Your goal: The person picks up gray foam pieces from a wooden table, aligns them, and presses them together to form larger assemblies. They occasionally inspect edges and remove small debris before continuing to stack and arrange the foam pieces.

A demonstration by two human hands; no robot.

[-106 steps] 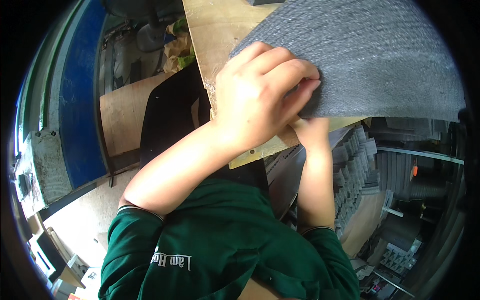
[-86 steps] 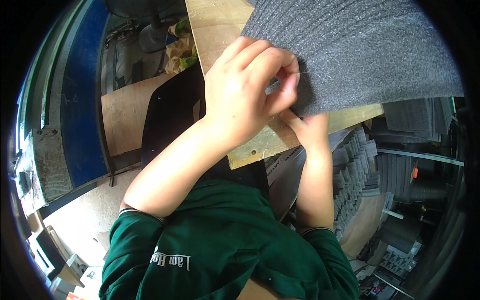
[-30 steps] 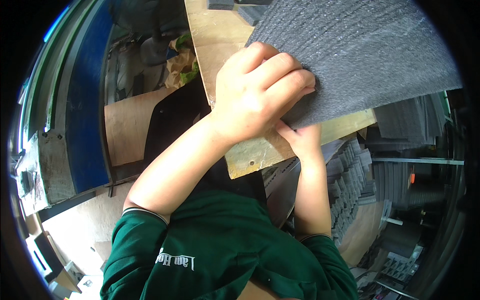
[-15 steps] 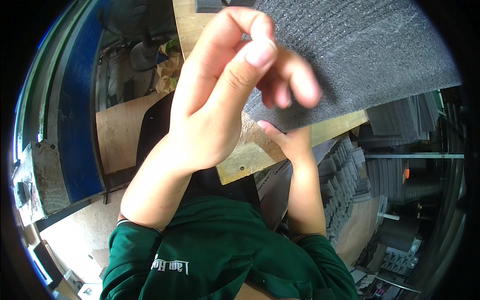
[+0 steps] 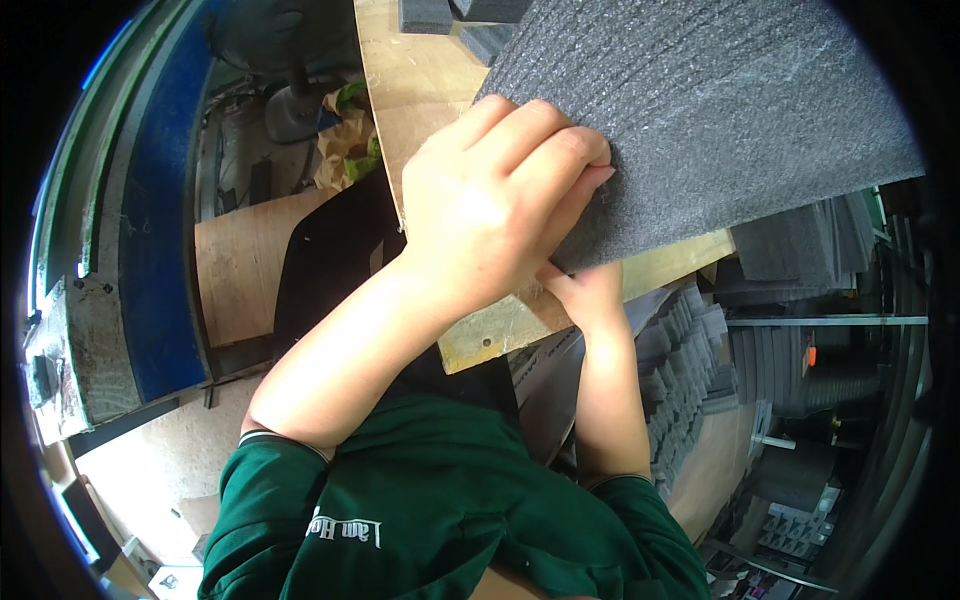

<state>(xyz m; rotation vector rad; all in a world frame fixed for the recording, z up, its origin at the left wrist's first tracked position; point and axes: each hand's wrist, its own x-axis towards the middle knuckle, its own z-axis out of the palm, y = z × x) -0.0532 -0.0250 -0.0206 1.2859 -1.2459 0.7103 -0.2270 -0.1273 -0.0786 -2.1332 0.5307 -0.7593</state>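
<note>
A large dark grey foam sheet (image 5: pixel 740 130), with parallel cut lines on its upper left part, slants over a wooden table (image 5: pixel 415 75). My left hand (image 5: pixel 510 190) is closed, knuckles up, against the sheet's lower left edge. Its thumb and fingertips are mostly hidden, so what it pinches does not show. Beneath the sheet's near corner, my right hand (image 5: pixel 590 295) grips the sheet from below. Its thumb lies by the corner, partly behind my left hand, and its other fingers are out of sight under the foam.
Small grey foam blocks (image 5: pixel 425 15) lie at the table's far end. Stacked foam pieces (image 5: pixel 685 350) and grey sheets (image 5: pixel 790 245) stand at the right. At the left are a blue metal beam (image 5: pixel 165 230), a dark fan (image 5: pixel 290 110) and crumpled brown paper (image 5: pixel 345 150).
My left hand has come down from above the foam sheet to its lower left edge, turning knuckles up, its fingers now curled in. My right hand and the sheet have hardly moved.
</note>
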